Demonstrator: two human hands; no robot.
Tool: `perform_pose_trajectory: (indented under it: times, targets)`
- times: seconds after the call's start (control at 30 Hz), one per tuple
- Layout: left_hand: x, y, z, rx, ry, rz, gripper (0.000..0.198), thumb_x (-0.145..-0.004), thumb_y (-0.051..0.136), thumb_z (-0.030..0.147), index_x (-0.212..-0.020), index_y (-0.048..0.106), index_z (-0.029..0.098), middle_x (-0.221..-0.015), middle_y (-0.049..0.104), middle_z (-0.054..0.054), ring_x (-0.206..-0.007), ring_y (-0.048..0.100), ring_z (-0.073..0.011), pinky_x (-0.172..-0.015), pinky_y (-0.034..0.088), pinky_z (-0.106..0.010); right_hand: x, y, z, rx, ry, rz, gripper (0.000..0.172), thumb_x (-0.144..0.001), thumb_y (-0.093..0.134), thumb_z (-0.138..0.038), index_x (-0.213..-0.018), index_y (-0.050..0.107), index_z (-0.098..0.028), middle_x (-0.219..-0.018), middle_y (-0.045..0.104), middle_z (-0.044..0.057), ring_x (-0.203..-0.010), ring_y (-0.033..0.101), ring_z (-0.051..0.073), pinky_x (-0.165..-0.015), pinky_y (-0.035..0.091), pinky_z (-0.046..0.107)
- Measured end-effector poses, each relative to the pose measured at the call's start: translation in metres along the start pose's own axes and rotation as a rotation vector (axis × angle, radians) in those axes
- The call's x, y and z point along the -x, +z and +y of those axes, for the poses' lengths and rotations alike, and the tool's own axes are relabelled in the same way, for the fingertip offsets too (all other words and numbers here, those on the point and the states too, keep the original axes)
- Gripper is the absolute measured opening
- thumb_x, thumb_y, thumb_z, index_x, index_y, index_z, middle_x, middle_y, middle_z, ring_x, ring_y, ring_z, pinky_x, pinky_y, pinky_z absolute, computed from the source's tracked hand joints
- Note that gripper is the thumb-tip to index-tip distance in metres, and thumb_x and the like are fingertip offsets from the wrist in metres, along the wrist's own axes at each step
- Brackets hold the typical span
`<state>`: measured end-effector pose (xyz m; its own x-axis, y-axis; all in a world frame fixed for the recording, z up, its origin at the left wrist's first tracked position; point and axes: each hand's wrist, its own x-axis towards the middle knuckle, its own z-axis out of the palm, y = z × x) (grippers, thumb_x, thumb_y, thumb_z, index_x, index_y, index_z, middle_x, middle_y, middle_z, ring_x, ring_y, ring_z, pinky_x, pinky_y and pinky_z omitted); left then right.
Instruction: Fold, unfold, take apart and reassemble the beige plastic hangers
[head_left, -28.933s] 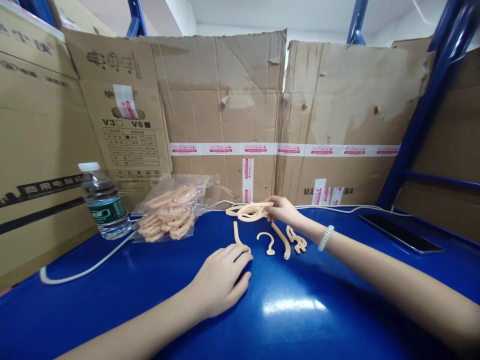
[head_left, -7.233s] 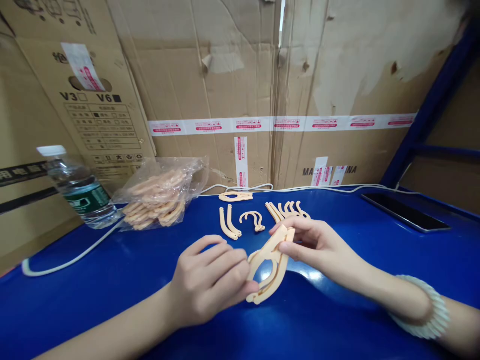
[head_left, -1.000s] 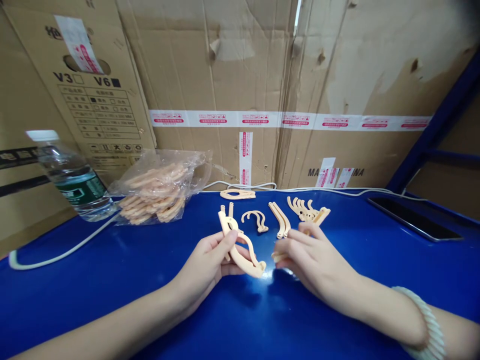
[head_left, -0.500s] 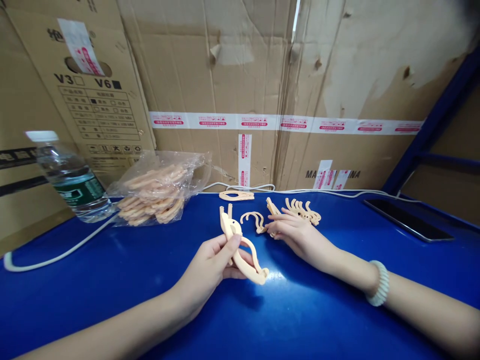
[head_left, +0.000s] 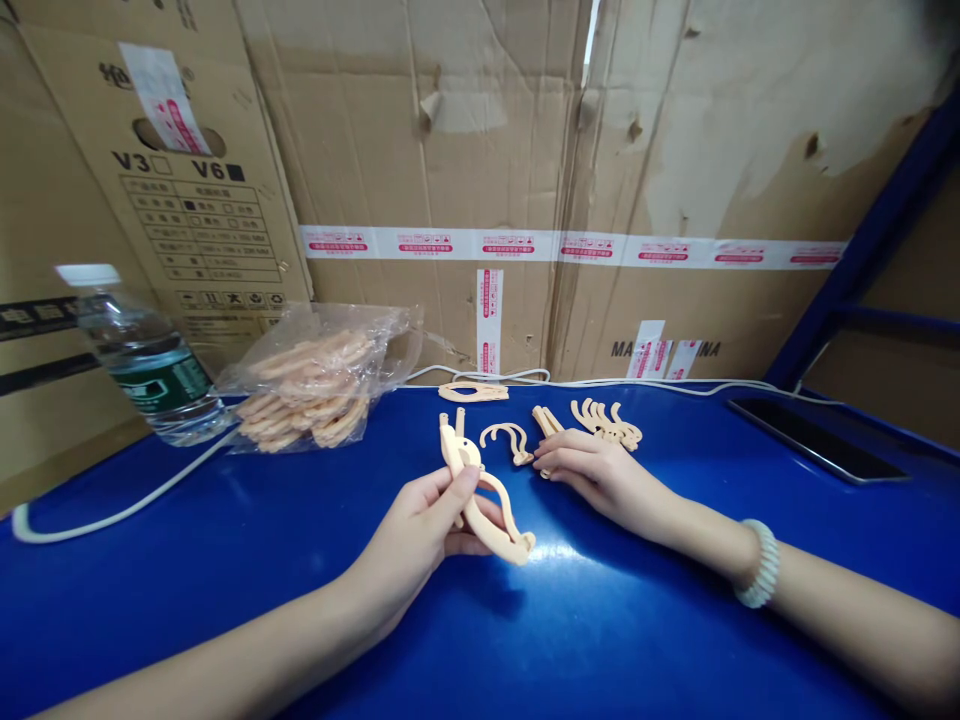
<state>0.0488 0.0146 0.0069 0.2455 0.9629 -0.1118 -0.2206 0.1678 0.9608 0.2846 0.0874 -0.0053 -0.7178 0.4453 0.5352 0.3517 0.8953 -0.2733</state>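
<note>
Held part (head_left: 495,536) and hooks (head_left: 624,433) are pale cream, table (head_left: 247,580) plain deep blue, cardboard (head_left: 405,170) brown with black print, tape (head_left: 694,251) white with repeating red print, label (head_left: 163,380) green, cap (head_left: 88,275) white, phone (head_left: 817,440) black, bracelet (head_left: 762,562) pale mint, cable (head_left: 52,539) white.

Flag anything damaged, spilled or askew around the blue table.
Cardboard behind the table looks damaged: the right panel has a dark hole and a seemingly peeled surface; the left panel has a torn spot. No spill shows. The bottle appears tilted, possibly lens distortion.
</note>
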Motion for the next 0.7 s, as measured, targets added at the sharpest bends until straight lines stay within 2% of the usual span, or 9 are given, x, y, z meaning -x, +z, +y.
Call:
perform_pose_trajectory:
  times: [0.27,0.43,0.7]
  targets:
    - [0.0014,0.0007,0.001,0.008,0.014,-0.025,0.044,-0.08,0.067,0.055,-0.089,0.064,0.012,-0.073,0.075,-0.008,-0.072,0.074,-0.0243,-0.071,0.058,-0.034,0.0007,-0.0015,-0.0007,0.019,-0.026,0.013,0.022,-0.098,0.044,-0.015,-0.106,0.065,-0.017,-0.105,0.066,0.011,-0.102,0.061,0.02,-0.089,0.053,0.038]
    - [0.0005,0.0017,0.0019,0.008,0.005,0.001,0.047,-0.075,0.071,0.057,-0.088,0.063,0.012,-0.07,0.074,-0.007,-0.07,0.073,-0.0243,-0.07,0.058,-0.035,0.0007,-0.0017,-0.0033,0.001,-0.04,-0.009,0.023,-0.099,0.043,-0.015,-0.106,0.065,-0.016,-0.107,0.065,0.011,-0.103,0.061,0.019,-0.09,0.053,0.037]
    - [-0.0002,0.0004,-0.0003,0.012,0.003,0.002,0.044,-0.079,0.068,0.055,-0.091,0.062,0.012,-0.071,0.073,-0.006,-0.071,0.073,-0.0246,-0.072,0.057,-0.036,0.0014,-0.0027,0.0009,0.054,0.033,-0.055,0.021,-0.097,0.046,-0.014,-0.103,0.066,-0.015,-0.102,0.066,0.011,-0.099,0.061,0.02,-0.088,0.053,0.037]
